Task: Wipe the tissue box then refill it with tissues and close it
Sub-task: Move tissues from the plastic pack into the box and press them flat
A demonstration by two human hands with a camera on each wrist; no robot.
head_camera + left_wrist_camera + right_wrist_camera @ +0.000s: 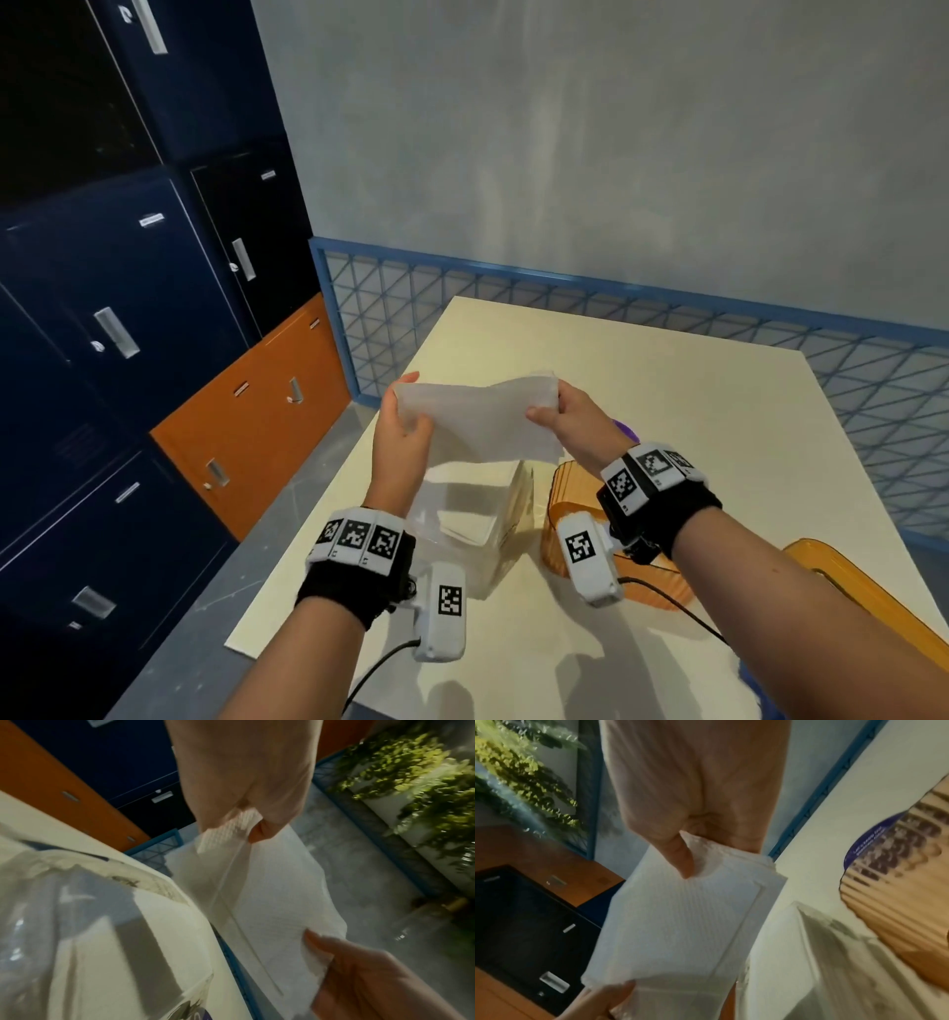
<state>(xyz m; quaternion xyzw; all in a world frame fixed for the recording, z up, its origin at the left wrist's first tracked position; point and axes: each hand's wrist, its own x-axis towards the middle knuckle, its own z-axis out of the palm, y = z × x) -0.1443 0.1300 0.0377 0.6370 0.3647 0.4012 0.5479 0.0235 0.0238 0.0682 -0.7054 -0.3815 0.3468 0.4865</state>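
Observation:
I hold a stack of white tissues (477,421) in the air above the table. My left hand (411,406) pinches its left end and my right hand (552,406) pinches its right end. The left wrist view shows the tissues (270,892) stretched between the left hand (254,827) and the right hand (334,953). Right below the tissues lies a clear plastic tissue wrapper (472,524), torn open. The orange ribbed tissue box (647,580) stands to its right, partly hidden by my right wrist. In the right wrist view it is the orange box (898,912).
An orange lid (862,601) lies at the table's near right edge. The cream table (667,390) is bordered at the back by a blue mesh fence (513,288). Dark blue and orange lockers (128,308) stand to the left across a grey floor.

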